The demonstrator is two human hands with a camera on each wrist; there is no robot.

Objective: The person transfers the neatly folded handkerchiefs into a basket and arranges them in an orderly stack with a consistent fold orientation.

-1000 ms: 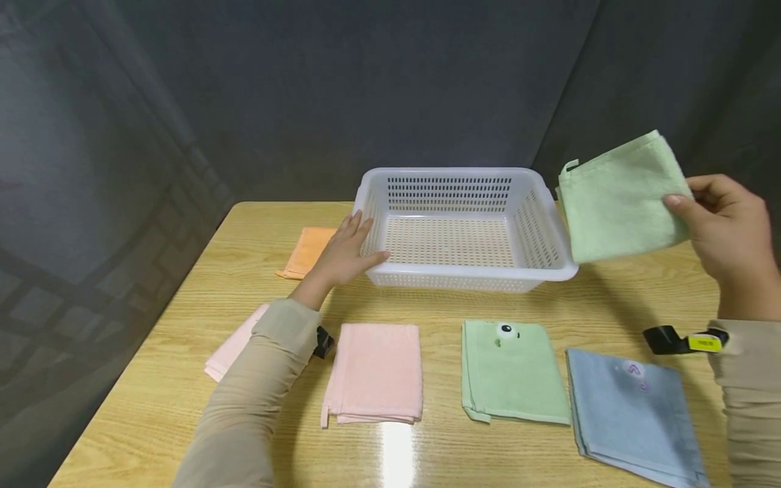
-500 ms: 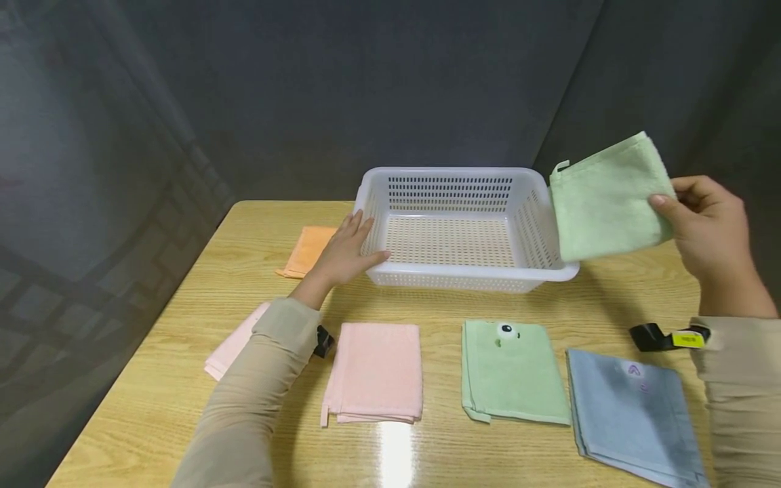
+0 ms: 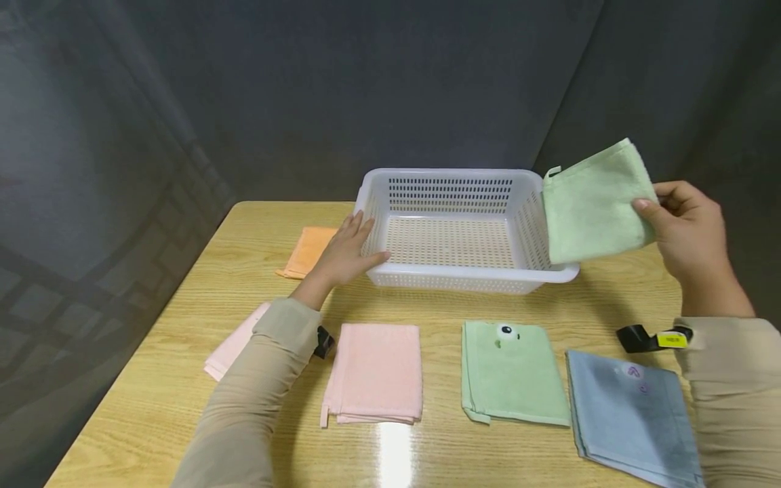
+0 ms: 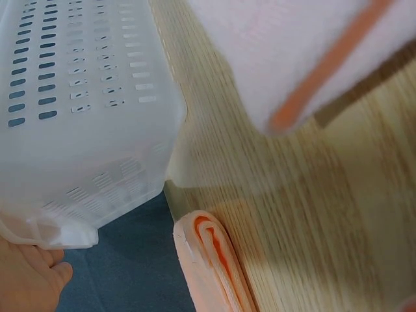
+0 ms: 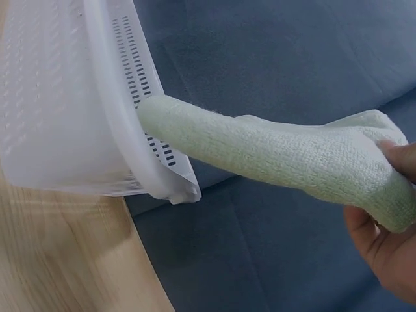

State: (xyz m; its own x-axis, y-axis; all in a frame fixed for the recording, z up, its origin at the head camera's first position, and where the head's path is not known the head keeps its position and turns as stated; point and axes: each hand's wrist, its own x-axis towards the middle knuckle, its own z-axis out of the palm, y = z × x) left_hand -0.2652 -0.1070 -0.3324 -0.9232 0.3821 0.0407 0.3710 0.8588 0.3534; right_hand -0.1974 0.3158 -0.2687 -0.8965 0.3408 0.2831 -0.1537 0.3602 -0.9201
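Observation:
My right hand (image 3: 692,230) pinches a folded pale green hand towel (image 3: 594,203) by its right edge, thumb in front. The towel hangs over the right rim of a white plastic basket (image 3: 457,272); a small loop sticks out at its upper left corner. From the right wrist view, the towel (image 5: 260,146) appears edge-on, its far end overlapping the basket rim. My left hand (image 3: 344,251) rests on the basket's left rim with fingers spread and straight. Inside, the basket's slotted floor shows bare.
Along the front of the wooden table lie a folded pink towel (image 3: 378,373), a green towel with an eye design (image 3: 515,373) and a blue towel (image 3: 634,413). An orange towel (image 3: 309,251) lies left of the basket; another pink towel (image 3: 234,342) is partly under my left forearm.
My right hand has carried the green hand towel leftward, from beside the basket to over its right rim, dipping slightly. My left hand stays on the left rim.

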